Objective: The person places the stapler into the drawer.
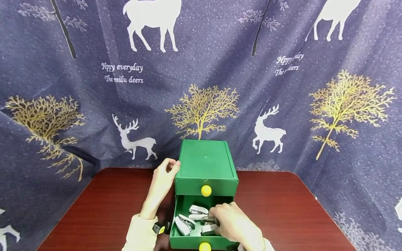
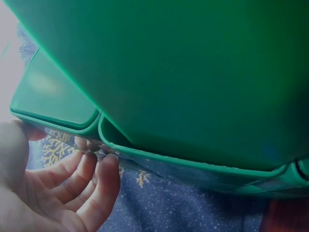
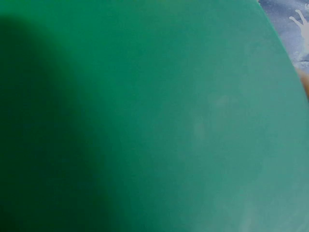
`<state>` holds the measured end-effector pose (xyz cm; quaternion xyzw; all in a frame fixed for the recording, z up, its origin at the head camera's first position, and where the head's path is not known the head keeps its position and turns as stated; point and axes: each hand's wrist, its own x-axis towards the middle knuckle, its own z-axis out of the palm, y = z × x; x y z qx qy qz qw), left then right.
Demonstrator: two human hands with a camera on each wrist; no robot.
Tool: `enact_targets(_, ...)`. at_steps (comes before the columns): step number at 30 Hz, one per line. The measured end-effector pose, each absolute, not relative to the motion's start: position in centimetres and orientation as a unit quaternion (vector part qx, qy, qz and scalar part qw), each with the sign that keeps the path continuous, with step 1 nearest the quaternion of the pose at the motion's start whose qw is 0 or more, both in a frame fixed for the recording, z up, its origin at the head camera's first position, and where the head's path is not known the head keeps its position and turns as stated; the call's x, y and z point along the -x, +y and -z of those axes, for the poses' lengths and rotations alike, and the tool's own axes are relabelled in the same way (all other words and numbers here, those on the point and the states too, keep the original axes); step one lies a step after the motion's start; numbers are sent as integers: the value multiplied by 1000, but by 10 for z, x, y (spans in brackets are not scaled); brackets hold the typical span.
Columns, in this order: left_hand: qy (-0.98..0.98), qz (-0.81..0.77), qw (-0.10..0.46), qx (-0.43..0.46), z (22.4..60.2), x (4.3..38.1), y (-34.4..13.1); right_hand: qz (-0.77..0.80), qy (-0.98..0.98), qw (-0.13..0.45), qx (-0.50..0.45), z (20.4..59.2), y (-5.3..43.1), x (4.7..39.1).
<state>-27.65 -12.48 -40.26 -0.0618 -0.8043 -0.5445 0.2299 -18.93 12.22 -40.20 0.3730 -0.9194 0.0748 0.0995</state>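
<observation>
A green two-drawer cabinet point(image 1: 205, 160) stands on the table, its lower drawer point(image 1: 191, 240) pulled out and its upper drawer closed. Inside the open drawer lie a white stapler point(image 1: 198, 210) at the back and another white stapler point(image 1: 183, 226) at the left. My right hand point(image 1: 233, 221) reaches into the drawer's right side and grips a dark-and-light grey stapler point(image 1: 208, 229), partly covered by the fingers. Up at the cabinet's left side is my left hand point(image 1: 164, 176), fingers loosely bent, fingertips point(image 2: 108, 164) right at the green wall.
Yellow round knobs mark the upper drawer point(image 1: 206, 190) and the lower one. The reddish-brown table point(image 1: 270, 205) extends to both sides. A patterned dark blue cloth point(image 1: 204, 69) hangs behind. Green plastic fills most of the right wrist view.
</observation>
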Motion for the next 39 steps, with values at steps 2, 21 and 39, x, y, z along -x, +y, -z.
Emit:
enact_targets(2,-806,542,232,60,402,277,-126,-76,-921,97,-371,402,121,190)
enact_targets(21,-805,542,234,57,404,276,-128,-158,-898,147,-383,397,129,176)
enact_targets(39,-810,535,232,56,402,277,-124,-120,-783,360,-494,407,129,153)
